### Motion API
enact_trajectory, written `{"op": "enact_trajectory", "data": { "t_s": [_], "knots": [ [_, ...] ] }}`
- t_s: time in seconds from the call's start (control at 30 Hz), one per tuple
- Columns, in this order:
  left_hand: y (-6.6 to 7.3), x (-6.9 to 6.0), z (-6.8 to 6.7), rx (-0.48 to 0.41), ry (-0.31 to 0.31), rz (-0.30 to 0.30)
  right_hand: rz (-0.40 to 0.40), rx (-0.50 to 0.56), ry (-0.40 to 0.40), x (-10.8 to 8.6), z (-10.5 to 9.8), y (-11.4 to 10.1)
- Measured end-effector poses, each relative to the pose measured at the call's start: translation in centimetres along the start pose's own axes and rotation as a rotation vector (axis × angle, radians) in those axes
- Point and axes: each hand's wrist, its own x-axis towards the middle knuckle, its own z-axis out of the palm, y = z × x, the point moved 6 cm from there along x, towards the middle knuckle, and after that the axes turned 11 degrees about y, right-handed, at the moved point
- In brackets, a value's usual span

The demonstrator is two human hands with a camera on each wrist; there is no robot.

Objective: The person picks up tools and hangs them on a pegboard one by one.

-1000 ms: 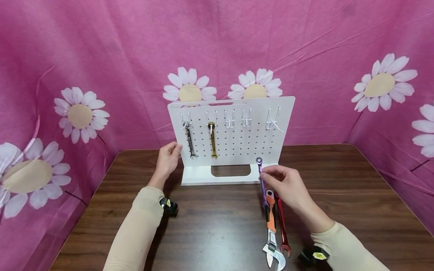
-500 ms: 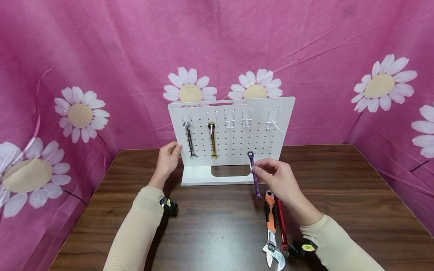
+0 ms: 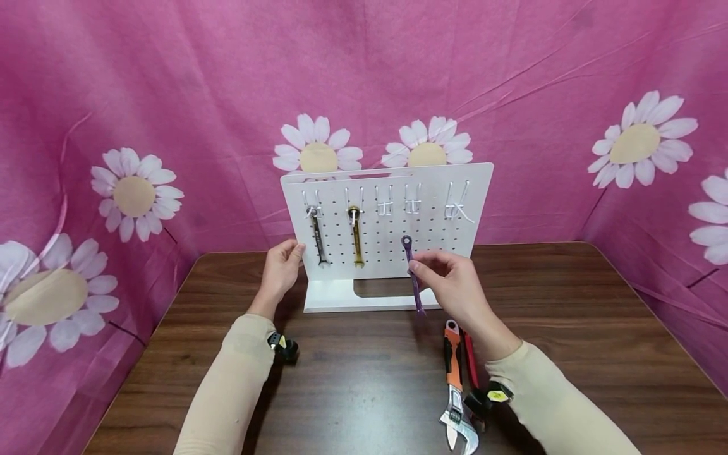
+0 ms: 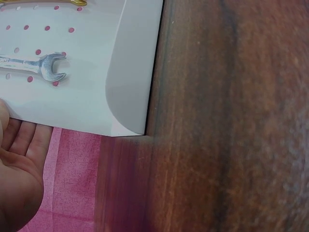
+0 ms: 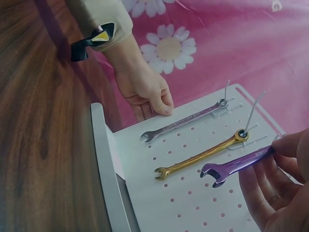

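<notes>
A purple wrench (image 3: 414, 278) is pinched between thumb and fingers of the right hand (image 3: 455, 284), ring end up, in front of the white pegboard (image 3: 392, 246). In the right wrist view the open end of the purple wrench (image 5: 231, 168) points away from the right hand (image 5: 282, 188). The left hand (image 3: 280, 272) grips the board's left edge, thumb on its front; the left wrist view shows part of the left hand (image 4: 21, 169) at that edge. A silver wrench (image 3: 318, 237) and a gold wrench (image 3: 356, 237) hang from hooks on the left part.
Free white hooks (image 3: 412, 205) stand along the board's upper middle and right. An adjustable wrench (image 3: 455, 379) with orange and black grip lies on the wooden table (image 3: 352, 379), beside a red wrench (image 3: 471, 360) partly hidden by the right wrist. Pink flowered cloth (image 3: 364, 76) surrounds the table.
The right hand has carried the purple wrench left and upward, from above the orange-handled tool to in front of the board. The left hand has stayed on the board's edge.
</notes>
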Motion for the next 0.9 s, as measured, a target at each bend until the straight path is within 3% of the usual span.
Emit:
{"op": "enact_trajectory", "data": {
  "t_s": [0.53, 0.9],
  "knots": [
    [0.1, 0.1, 0.0, 0.014, 0.003, 0.01, -0.002, 0.064, 0.049, 2.0, 1.8, -0.9],
    [-0.2, 0.0, 0.0, 0.008, -0.004, -0.007, -0.003, 0.123, 0.025, 2.9, 2.8, -1.4]
  ]
}}
